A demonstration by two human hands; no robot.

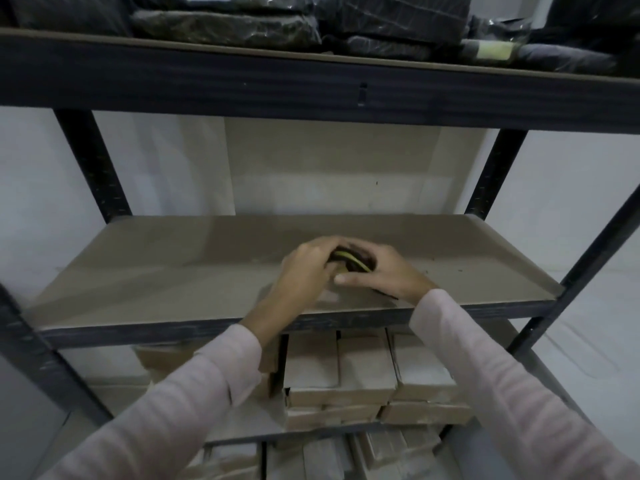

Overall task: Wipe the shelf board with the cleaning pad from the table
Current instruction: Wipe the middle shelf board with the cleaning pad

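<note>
The shelf board [156,271] is a bare brown panel at the middle level of a dark metal rack. A dark cleaning pad with a yellow-green layer [353,263] rests on the board near its middle. My left hand [308,268] curls over the pad from the left. From the right, my right hand [381,275] closes around the same pad, thumb pointing left along its near side. Most of the pad is hidden under the fingers. Both sleeves are pale pink.
Dark plastic-wrapped packs [225,26] fill the shelf above. Stacked cardboard boxes [367,372] sit on the shelf below and lower down. Black rack posts [90,161] [495,171] stand at both sides; a pale wall lies behind. Small dark specks [427,271] dot the board's right part.
</note>
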